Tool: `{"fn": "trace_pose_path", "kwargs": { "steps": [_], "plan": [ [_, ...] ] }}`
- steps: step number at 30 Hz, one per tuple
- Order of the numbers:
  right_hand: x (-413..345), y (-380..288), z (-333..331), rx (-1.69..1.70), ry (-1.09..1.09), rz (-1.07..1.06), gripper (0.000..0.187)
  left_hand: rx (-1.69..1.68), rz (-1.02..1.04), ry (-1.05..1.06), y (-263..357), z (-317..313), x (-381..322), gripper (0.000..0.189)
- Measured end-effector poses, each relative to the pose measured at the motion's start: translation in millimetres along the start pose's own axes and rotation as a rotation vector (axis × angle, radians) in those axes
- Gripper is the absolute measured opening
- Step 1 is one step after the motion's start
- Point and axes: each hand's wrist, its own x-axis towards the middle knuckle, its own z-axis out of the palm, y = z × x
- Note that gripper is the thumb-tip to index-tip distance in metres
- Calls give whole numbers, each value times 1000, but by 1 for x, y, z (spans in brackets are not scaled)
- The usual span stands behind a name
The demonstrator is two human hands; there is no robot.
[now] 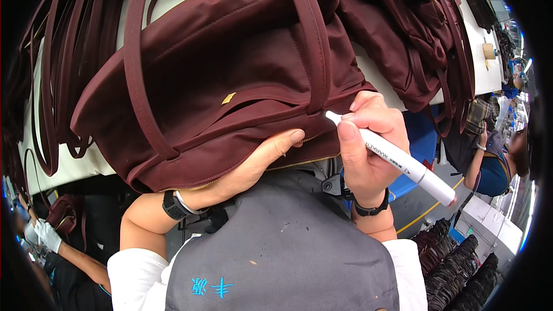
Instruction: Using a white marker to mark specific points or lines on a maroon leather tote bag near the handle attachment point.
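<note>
A burgundy fabric bag [207, 65] with two long stitched handles lies before me, its mouth gaping. My right hand [376, 138] grips a white marker pen [402, 160]. The pen's pale tip points at the foot of the right handle [317, 73], close to the seam; whether it touches cannot be told. My left hand [263, 155] holds the near side of the bag, thumb on top beside a short zip; the other fingers are hidden under the fabric. A brass-coloured zip [302, 163] runs along the bag's near edge. A small yellow tag [228, 98] sticks inside the bag.
More burgundy bags [402, 30] are heaped at the right of the white table [486, 58]. Burgundy straps [82, 52] hang over its left side. A co-worker's gloved hand [48, 235] is at lower left. Another person [492, 172] works at right, near dark stacked goods [453, 259].
</note>
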Motion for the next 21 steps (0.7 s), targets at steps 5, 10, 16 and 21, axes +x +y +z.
{"fn": "trace_pose_path", "kwargs": {
  "steps": [5, 10, 16, 21],
  "plan": [
    [0, 6, -2, 207, 47, 13, 10, 20, 50, -14, 2, 1, -1, 21],
    [-1, 6, -3, 232, 38, 33, 10, -94, -50, -12, 8, 3, 1, 22],
    [0, 9, -1, 248, 39, 53, 9, 9, 47, -20, 3, 1, 2, 21],
    [7, 4, -3, 173, -18, 102, 8, 53, 82, -19, 1, 1, 1, 21]
  ]
}}
